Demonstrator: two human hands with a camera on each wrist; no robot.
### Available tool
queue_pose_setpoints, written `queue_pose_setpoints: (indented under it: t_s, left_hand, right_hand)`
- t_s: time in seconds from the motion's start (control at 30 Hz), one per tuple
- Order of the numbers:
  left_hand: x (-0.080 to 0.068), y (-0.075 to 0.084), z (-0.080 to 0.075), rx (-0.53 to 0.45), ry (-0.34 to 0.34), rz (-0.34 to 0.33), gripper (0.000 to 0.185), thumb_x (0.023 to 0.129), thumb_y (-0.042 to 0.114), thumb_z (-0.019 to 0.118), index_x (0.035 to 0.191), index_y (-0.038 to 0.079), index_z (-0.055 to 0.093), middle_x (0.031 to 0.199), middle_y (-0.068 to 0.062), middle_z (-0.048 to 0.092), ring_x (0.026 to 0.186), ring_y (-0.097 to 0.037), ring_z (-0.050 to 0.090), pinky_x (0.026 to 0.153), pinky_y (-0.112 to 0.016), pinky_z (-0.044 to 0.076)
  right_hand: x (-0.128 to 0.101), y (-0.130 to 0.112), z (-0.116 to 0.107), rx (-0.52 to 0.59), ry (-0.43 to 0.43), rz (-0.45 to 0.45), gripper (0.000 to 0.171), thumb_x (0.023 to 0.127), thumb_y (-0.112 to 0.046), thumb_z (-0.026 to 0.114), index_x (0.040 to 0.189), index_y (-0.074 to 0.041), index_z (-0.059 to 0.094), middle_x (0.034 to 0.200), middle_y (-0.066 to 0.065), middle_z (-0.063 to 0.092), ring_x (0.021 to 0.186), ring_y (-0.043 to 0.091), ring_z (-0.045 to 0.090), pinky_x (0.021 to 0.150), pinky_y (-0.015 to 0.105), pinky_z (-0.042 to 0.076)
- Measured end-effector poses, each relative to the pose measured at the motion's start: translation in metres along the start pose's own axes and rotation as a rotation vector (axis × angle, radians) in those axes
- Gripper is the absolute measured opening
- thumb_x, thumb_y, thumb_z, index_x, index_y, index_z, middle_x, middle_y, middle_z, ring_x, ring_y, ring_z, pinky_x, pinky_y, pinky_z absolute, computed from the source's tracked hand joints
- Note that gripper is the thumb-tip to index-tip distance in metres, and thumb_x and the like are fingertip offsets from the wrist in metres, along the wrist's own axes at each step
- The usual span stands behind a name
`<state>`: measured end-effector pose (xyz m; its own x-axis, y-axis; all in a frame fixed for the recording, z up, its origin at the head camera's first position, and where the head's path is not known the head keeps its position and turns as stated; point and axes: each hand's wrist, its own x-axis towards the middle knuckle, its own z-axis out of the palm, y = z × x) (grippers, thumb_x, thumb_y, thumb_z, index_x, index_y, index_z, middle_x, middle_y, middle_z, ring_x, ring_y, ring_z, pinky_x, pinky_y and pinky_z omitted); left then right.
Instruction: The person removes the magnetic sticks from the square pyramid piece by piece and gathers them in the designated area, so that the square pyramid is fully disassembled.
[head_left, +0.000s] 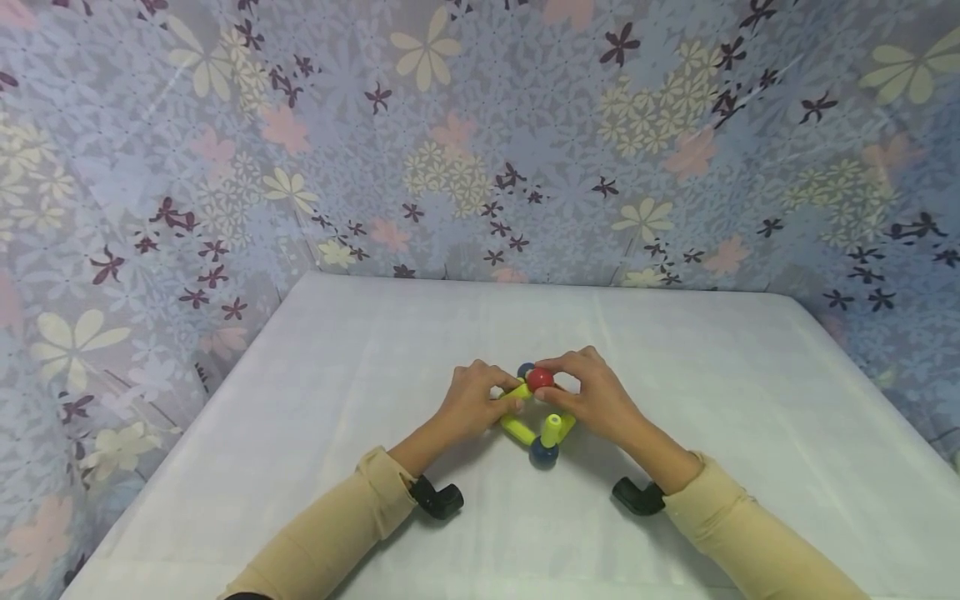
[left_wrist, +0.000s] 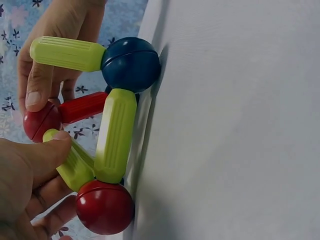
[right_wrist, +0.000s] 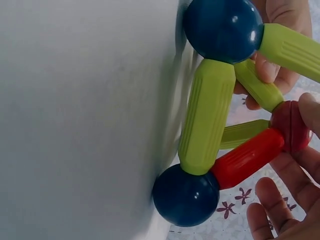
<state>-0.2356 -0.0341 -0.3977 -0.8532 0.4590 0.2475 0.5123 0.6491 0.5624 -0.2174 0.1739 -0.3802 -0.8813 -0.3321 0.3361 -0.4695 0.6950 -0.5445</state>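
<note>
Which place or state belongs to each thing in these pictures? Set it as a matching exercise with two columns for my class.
Things:
1. top red ball
2. near blue ball
3. left hand
4. floral cloth

Places or states:
a. rests on the white table
b. hangs behind the table
c. raised at the peak of the rod-and-ball structure
d. holds a yellow-green rod

Pairs: 1-c, 2-a, 3-d, 4-b
</note>
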Motion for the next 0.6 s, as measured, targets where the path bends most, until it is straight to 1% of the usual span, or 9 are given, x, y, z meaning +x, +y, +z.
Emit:
queue_pose_setpoints:
  t_s: [0.17, 0.27, 0.33, 0.5, 0.6]
  left_hand:
    - [-0.001, 0.000, 0.003, 0.012, 0.031, 0.004, 0.022, 0.081, 0.026, 0.073, 0.100, 0.016, 0.073, 0.095, 0.003, 0.073, 0.094, -0.016, 0.057, 0.089, -0.038, 0.035]
    - [-0.003, 0.000, 0.006, -0.016, 0.044, -0.010, 0.022, 0.081, 0.025, 0.073, 0.100, 0.014, 0.072, 0.095, 0.001, 0.073, 0.095, -0.017, 0.058, 0.091, -0.040, 0.035]
    - [-0.005, -0.001, 0.006, -0.072, 0.053, -0.039, 0.022, 0.081, 0.024, 0.072, 0.101, 0.014, 0.072, 0.096, 0.000, 0.073, 0.096, -0.017, 0.057, 0.092, -0.041, 0.034]
    - [-0.012, -0.005, 0.004, -0.254, 0.087, -0.140, 0.024, 0.082, 0.023, 0.071, 0.104, 0.013, 0.071, 0.099, -0.001, 0.071, 0.104, -0.019, 0.057, 0.097, -0.042, 0.039]
    - [-0.017, -0.009, 0.001, -0.312, 0.100, -0.192, 0.026, 0.083, 0.025, 0.070, 0.107, 0.014, 0.070, 0.104, -0.002, 0.069, 0.112, -0.021, 0.057, 0.101, -0.045, 0.040]
  right_hand:
    - [-0.001, -0.002, 0.001, -0.012, 0.022, -0.011, 0.039, 0.078, -0.027, 0.076, 0.114, -0.015, 0.068, 0.099, -0.001, 0.069, 0.091, 0.016, 0.047, 0.071, 0.028, 0.038]
    - [-0.002, -0.002, 0.002, -0.012, 0.035, -0.014, 0.039, 0.078, -0.027, 0.076, 0.113, -0.015, 0.068, 0.098, -0.002, 0.069, 0.091, 0.015, 0.048, 0.072, 0.029, 0.040]
    - [-0.003, -0.001, 0.002, -0.002, 0.041, -0.010, 0.039, 0.078, -0.027, 0.075, 0.114, -0.014, 0.068, 0.098, -0.002, 0.069, 0.091, 0.017, 0.049, 0.072, 0.029, 0.041]
    - [-0.004, 0.001, 0.001, 0.021, 0.056, 0.002, 0.040, 0.079, -0.028, 0.074, 0.115, -0.014, 0.067, 0.101, 0.000, 0.070, 0.091, 0.017, 0.049, 0.069, 0.028, 0.042]
    - [-0.004, 0.000, -0.001, 0.025, 0.048, 0.009, 0.041, 0.079, -0.027, 0.074, 0.117, -0.013, 0.066, 0.103, 0.000, 0.070, 0.092, 0.014, 0.047, 0.070, 0.030, 0.042]
